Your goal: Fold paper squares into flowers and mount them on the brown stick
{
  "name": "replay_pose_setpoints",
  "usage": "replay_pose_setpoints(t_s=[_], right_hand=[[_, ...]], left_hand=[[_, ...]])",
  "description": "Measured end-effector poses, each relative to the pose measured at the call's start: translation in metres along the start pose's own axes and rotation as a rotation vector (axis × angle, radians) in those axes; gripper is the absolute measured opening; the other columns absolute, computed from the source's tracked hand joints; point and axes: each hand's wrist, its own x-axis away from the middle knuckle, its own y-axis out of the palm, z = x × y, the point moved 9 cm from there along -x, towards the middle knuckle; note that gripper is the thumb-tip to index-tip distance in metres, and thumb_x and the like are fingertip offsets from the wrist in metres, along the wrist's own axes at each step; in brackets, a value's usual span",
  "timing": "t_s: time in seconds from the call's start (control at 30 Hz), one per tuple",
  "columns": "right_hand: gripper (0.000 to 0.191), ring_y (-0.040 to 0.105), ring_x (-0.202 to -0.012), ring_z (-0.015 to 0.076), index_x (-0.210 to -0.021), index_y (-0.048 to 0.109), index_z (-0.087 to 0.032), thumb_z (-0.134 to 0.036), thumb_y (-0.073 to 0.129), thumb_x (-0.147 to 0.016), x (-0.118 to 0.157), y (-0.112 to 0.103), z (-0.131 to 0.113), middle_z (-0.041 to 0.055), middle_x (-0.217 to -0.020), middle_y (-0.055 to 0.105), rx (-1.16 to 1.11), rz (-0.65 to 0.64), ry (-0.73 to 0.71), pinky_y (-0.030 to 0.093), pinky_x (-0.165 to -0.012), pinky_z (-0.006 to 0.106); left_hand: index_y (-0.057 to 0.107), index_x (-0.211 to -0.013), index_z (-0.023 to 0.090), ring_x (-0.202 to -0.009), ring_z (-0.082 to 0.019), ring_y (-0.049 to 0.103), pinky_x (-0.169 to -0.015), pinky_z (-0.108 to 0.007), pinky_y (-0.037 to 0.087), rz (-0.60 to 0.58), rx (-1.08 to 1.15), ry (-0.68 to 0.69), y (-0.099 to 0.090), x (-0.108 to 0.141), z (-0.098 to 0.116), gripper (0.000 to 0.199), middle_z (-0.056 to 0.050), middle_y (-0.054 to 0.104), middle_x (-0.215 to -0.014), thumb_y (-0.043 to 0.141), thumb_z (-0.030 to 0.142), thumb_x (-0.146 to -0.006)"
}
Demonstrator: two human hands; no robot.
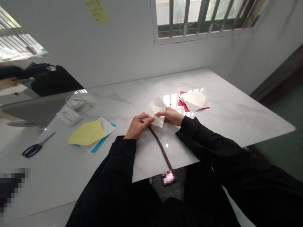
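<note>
Black sleeves [113, 170] rise from the bottom of the view towards the two hands, and a pixelated dark patch [11, 192] hides whatever lies at the lower left. On the white marble-veined tabletop [236, 121], black-handled scissors [32, 149] lie at the left with their blades apparently closed. To their right, a yellow paper sheet [86, 133] rests on a white sheet [106, 126] and a teal sheet [101, 142], while a coiled white cable [78, 104] lies just behind a flat white packet [69, 115]. At the centre, the left hand [137, 127] is closed on the lower left of a folded white paper [156, 110], its fingers [146, 118] pressed across the fold. The right hand [170, 116] grips the paper's opposite side, so the paper sits between both hands, seemingly just above the table, though the view makes that hard to judge. A brown strap [161, 148] runs from beneath the left hand to the table edge, ending in a pixelated pink tag [168, 178]. Further right, a white paper [195, 101] lies on red paper [183, 102]. A slackened pinch could let the fold spring open, and the strap could catch the paper's lower corner if tugged.
</note>
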Motion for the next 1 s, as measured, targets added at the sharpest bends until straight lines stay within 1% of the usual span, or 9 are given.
replay_pose_setpoints(t_s=[0.1,0.17,0.27,0.33,0.5,0.6,0.7,0.83,1.0], right_hand=[[0.025,0.071,-0.083,0.0182,-0.091,0.076,-0.018,-0.011,0.082,-0.067,0.000,-0.001,0.000,0.0038,-0.092,0.078,-0.012,0.003,0.003,0.060,-0.068,0.025],[0.026,0.071,-0.083,0.0183,-0.091,0.076,-0.018,-0.011,0.082,-0.067,0.000,-0.001,-0.001,0.0042,-0.091,0.078,-0.016,0.005,0.001,0.060,-0.069,0.025],[0.026,0.071,-0.083,0.0186,-0.091,0.076,-0.017,-0.011,0.082,-0.067,0.000,-0.001,-0.002,0.0041,-0.090,0.078,-0.012,0.007,-0.004,0.060,-0.069,0.026],[0.025,0.070,-0.082,0.0186,-0.090,0.076,-0.017,-0.010,0.081,-0.067,0.000,-0.001,-0.002,0.0036,-0.088,0.077,-0.001,0.015,-0.003,0.059,-0.069,0.026],[0.025,0.072,-0.084,0.0193,-0.092,0.075,-0.018,-0.009,0.080,-0.069,0.001,-0.002,-0.003,0.0029,-0.091,0.078,-0.004,0.027,-0.002,0.060,-0.072,0.027],[0.025,0.072,-0.083,0.0192,-0.093,0.074,-0.018,-0.008,0.078,-0.070,0.000,-0.002,-0.002,0.0032,-0.092,0.078,-0.012,0.035,0.000,0.060,-0.073,0.028],[0.026,0.072,-0.082,0.0192,-0.095,0.075,-0.017,-0.009,0.079,-0.070,-0.001,-0.004,-0.002,0.0042,-0.092,0.078,-0.016,0.032,-0.015,0.060,-0.071,0.028],[0.025,0.072,-0.084,0.0201,-0.094,0.074,-0.016,-0.014,0.080,-0.070,-0.002,-0.005,-0.003,0.0062,-0.095,0.079,-0.016,0.016,-0.030,0.060,-0.068,0.028],[0.023,0.073,-0.083,0.0207,-0.091,0.073,-0.018,-0.015,0.080,-0.070,-0.001,-0.004,-0.004,0.0059,-0.095,0.080,-0.019,0.001,-0.030,0.061,-0.072,0.031]], left_hand=[[0.079,-0.071,0.019,-0.083,-0.022,0.065,-0.079,-0.034,0.058,-0.010,-0.037,0.006,-0.001,0.000,0.003,0.046,-0.007,0.069,-0.087,0.086,0.064,-0.075],[0.079,-0.071,0.020,-0.081,-0.022,0.065,-0.090,-0.040,0.058,-0.022,-0.060,0.007,-0.001,0.000,0.006,0.046,-0.006,0.070,-0.082,0.085,0.065,-0.074],[0.081,-0.075,0.023,-0.069,-0.020,0.062,-0.111,-0.052,0.050,-0.076,-0.112,0.021,0.002,0.000,0.011,0.043,-0.002,0.069,-0.069,0.083,0.065,-0.076],[0.082,-0.075,0.024,-0.068,-0.020,0.060,-0.117,-0.055,0.045,-0.104,-0.131,0.033,0.004,0.000,0.014,0.041,-0.001,0.068,-0.066,0.081,0.065,-0.077],[0.077,-0.064,0.024,-0.086,-0.026,0.063,-0.115,-0.054,0.047,-0.098,-0.115,0.037,0.002,0.000,0.017,0.041,-0.003,0.067,-0.071,0.083,0.063,-0.075],[0.079,-0.066,0.024,-0.090,-0.027,0.064,-0.113,-0.053,0.048,-0.099,-0.116,0.042,0.002,0.000,0.018,0.038,-0.004,0.067,-0.073,0.083,0.061,-0.075],[0.083,-0.075,0.024,-0.087,-0.025,0.065,-0.105,-0.052,0.053,-0.125,-0.125,0.062,0.004,0.002,0.021,0.033,-0.005,0.071,-0.084,0.084,0.057,-0.077],[0.088,-0.095,0.025,-0.077,-0.020,0.064,-0.086,-0.043,0.059,-0.159,-0.149,0.073,0.008,0.005,0.020,0.033,-0.008,0.072,-0.097,0.082,0.054,-0.080],[0.088,-0.090,0.025,-0.083,-0.021,0.064,-0.083,-0.039,0.059,-0.165,-0.173,0.097,0.009,0.004,0.019,0.033,-0.008,0.073,-0.091,0.077,0.056,-0.085]])
